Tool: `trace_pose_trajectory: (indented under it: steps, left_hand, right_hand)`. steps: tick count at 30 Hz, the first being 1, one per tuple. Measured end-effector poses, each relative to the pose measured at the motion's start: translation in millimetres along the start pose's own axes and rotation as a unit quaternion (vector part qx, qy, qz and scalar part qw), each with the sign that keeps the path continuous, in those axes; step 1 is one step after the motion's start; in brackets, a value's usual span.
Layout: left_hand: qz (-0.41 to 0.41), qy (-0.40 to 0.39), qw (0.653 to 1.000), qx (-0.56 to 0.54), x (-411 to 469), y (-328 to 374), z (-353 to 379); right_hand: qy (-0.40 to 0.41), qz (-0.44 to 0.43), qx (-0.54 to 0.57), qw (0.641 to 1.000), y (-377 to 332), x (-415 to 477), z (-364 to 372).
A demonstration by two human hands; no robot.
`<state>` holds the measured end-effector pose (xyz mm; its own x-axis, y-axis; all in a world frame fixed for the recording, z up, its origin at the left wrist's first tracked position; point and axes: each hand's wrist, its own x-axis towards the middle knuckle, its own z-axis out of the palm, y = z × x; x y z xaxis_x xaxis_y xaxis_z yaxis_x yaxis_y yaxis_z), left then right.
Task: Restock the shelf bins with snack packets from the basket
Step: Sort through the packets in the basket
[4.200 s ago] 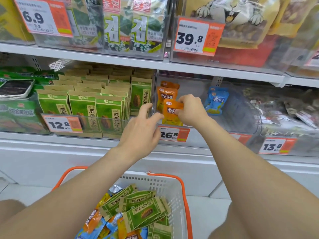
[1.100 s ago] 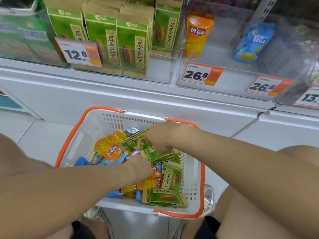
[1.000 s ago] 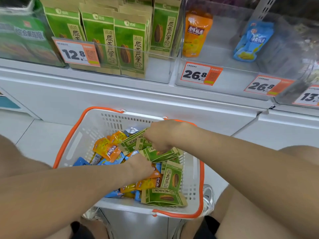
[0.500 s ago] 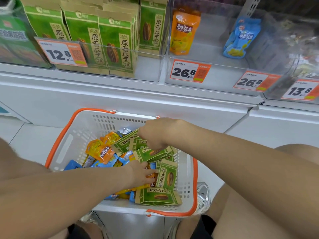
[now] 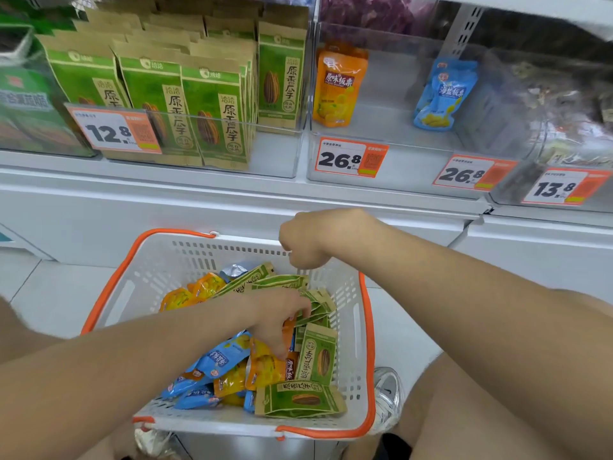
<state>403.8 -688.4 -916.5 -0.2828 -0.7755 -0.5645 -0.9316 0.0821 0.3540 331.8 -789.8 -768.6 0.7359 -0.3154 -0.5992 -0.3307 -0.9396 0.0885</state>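
Observation:
A white basket with orange rims sits below the shelf, filled with green seed packets, orange packets and blue packets. My left hand reaches down into the pile, its fingers closed round an orange packet. My right hand hovers over the basket's far rim with curled fingers that pinch the top edge of a green packet. On the shelf, a clear bin holds one orange packet and one blue packet. The bin to its left is packed with green packets.
Price tags 12.8, 26.8 and 13.8 hang on the bin fronts. A white cabinet front runs below the shelf. My knee and a grey shoe are right of the basket.
Both hands left the shelf bin and went down into the basket. In the last half second my right hand rose from the green packets to the far rim; my left dug deeper.

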Motion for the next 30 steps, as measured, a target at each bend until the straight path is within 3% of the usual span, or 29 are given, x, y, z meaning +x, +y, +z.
trace_pose_trajectory:
  steps: [4, 7, 9, 13, 15, 18, 23, 27, 29, 30]
  left_hand:
    - [-0.051, 0.112, 0.971, -0.203, -18, 2, -33]
    - [-0.059, 0.210, 0.913, -0.346, -29, 4, -60]
    - [-0.044, 0.253, 0.861, -0.440, -35, 10, -79]
    - [-0.029, 0.319, 0.775, -0.546, -49, 26, -110]
    - [-0.036, 0.379, 0.736, -0.559, -51, 29, -118]
    - [-0.044, 0.445, 0.688, -0.572, -51, 26, -126]
    - [-0.027, 0.480, 0.685, -0.547, -59, 28, -137]
    - [-0.003, 0.520, 0.685, -0.511, -66, 31, -146]
    - [0.010, 0.553, 0.693, -0.463, -71, 34, -153]
    - [0.013, 0.571, 0.701, -0.427, -72, 35, -157]
  right_hand:
    - [-0.026, 0.046, -0.024, 0.998, 22, -13, -14]
    - [-0.087, 0.052, -0.025, 0.994, 36, -30, -25]
    - [-0.097, 0.041, 0.037, 0.994, 45, -38, -29]
    - [-0.018, 0.021, 0.229, 0.973, 61, -44, -38]
    - [0.051, 0.035, 0.266, 0.962, 69, -46, -45]
    - [0.089, 0.053, 0.326, 0.940, 81, -52, -53]
    - [0.150, 0.054, 0.427, 0.890, 86, -64, -62]
    - [0.188, 0.052, 0.442, 0.876, 89, -70, -70]
    - [0.248, 0.052, 0.476, 0.842, 95, -76, -75]
    - [0.279, 0.055, 0.519, 0.806, 100, -78, -78]
